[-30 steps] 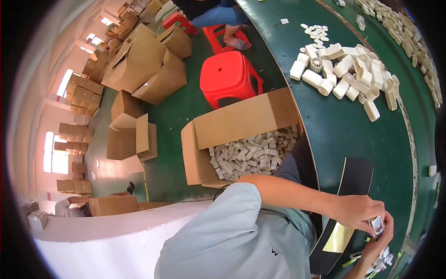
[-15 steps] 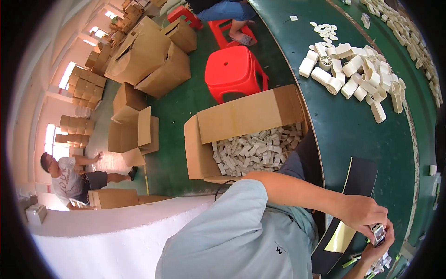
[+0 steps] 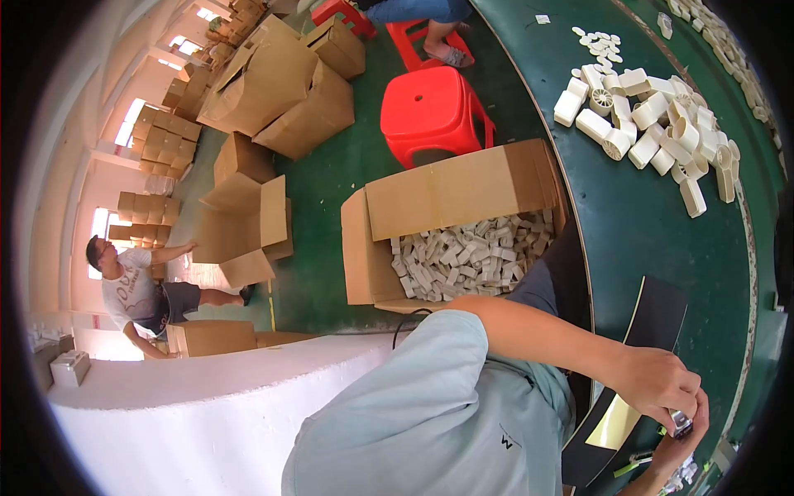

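One small piece [image 3: 681,424] is in hand, near the right edge of the view, above the green table [image 3: 653,248]. What shows of it is silvery and pale around a darker part; it is small and largely covered by fingers, so its shape is hard to make out. Both hands are on it: the left hand [image 3: 659,382] reaches over from above with its fingers curled together, seemingly pinching the piece, and the right hand [image 3: 685,446] is bent around its other side, neither one spread.

Beside the hands lies one black mat [image 3: 659,318] with one pale yellow sheet [image 3: 612,426] on it. Next to the right wrist is one cluster of small pale bits [image 3: 685,473], with a green strip [image 3: 633,465] near it. Farther up the table are one heap of cream plastic parts [image 3: 649,112], too overlapped to count, and one scatter of white discs [image 3: 599,45].

Left of the table stands one open carton [image 3: 447,188] of greyish-white parts [image 3: 467,260], then three red stools [image 3: 426,107]. Two other people show: one standing at far left [image 3: 132,285], one seen by legs at the top.
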Demonstrator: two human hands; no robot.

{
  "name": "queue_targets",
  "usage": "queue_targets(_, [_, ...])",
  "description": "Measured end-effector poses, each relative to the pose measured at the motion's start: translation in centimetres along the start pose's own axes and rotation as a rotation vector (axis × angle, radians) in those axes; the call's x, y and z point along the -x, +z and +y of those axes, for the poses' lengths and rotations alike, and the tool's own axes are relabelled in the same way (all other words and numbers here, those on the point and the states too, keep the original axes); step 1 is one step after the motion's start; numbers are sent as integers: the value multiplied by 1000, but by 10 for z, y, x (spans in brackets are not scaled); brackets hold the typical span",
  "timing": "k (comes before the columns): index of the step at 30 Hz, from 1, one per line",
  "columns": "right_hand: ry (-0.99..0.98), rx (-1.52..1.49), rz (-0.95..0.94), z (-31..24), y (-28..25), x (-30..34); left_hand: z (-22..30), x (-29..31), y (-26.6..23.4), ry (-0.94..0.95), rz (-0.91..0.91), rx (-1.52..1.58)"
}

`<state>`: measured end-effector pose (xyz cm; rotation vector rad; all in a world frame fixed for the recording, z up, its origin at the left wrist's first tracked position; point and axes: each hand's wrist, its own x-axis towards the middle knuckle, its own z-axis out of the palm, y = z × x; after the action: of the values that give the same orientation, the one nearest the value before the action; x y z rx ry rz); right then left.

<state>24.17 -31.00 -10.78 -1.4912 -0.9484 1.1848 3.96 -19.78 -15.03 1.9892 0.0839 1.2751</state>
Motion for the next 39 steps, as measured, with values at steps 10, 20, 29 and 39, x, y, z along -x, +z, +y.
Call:
queue_targets(10, [-135,104,460,6,29,-4,17,2,-3,57,41,29])
queue_targets(20, [-311,511,367,-15,23,10,27,-4,-8,-483,-191,225])
queue_targets(29, [-365,329,145,-18,70,-65,-17,-9,-43,-320,-33,-29])
queue_targets(39, [-324,358,303,-24,61,-53,-17,-19,-31,-353,-141,98])
